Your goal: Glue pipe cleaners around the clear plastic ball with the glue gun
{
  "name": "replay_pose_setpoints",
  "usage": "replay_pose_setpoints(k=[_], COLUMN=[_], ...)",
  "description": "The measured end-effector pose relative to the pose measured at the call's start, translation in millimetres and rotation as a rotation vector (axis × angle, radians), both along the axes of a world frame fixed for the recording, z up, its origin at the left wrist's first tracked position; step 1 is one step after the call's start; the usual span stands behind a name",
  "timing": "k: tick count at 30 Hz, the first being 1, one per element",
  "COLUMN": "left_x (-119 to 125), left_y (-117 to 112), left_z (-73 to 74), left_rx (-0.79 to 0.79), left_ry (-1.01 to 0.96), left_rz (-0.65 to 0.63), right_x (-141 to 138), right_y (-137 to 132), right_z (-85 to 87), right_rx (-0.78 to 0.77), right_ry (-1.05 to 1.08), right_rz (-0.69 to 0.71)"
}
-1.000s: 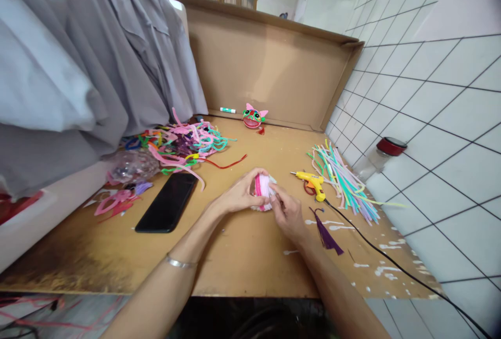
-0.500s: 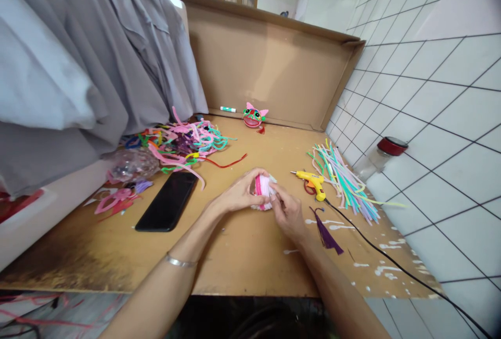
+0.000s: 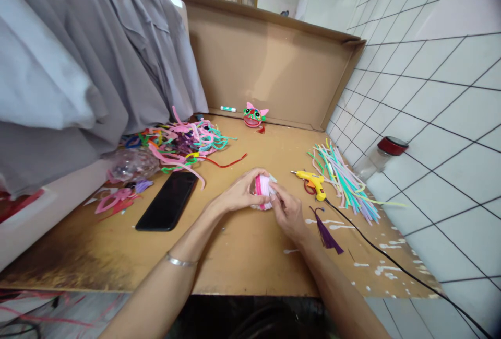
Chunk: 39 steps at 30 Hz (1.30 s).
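Note:
Between my hands, just above or on the table, is a small rounded pink-and-white craft piece (image 3: 263, 188) that looks wound from fuzzy pipe cleaners. My left hand (image 3: 240, 193) curls around its left side, fingers over the top and thumb along the front. The fingers and thumb of my right hand (image 3: 287, 210) pinch its right edge, covering part of it. Right of my hands lies a yellow hot glue gun (image 3: 312, 180), its nozzle pointing left. A purple tassel (image 3: 327, 233) rests below the glue gun.
A black phone (image 3: 167, 201) lies left of my left hand, below a tangled heap of pipe cleaners (image 3: 191, 138). Straight pipe cleaners (image 3: 348, 185) lie at the right. A cat-faced ornament (image 3: 254, 115) and a glue stick (image 3: 228, 109) sit by the cardboard wall (image 3: 270, 62). A black cord (image 3: 391, 254) crosses the right side.
Almost nothing differs. Both hands keep the same hold on the pink-and-white piece, with at most a slight shift of the right fingers.

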<state>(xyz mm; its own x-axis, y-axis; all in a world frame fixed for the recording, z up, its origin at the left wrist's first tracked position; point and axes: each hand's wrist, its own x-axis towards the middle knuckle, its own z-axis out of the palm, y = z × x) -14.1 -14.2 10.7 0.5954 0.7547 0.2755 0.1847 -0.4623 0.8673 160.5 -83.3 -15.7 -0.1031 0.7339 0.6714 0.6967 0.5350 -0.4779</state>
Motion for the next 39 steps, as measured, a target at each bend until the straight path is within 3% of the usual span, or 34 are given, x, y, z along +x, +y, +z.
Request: replay_pose_setpoints(k=[39], left_x=[-0.9], left_y=[0.4], left_z=[1.7], left_rx=[0.013], left_ry=[0.032], left_rz=[-0.008], right_x=[-0.3], right_y=[-0.4], right_z=[1.9], right_rx=[-0.009], right_ry=[0.0], right_rz=[-0.021])
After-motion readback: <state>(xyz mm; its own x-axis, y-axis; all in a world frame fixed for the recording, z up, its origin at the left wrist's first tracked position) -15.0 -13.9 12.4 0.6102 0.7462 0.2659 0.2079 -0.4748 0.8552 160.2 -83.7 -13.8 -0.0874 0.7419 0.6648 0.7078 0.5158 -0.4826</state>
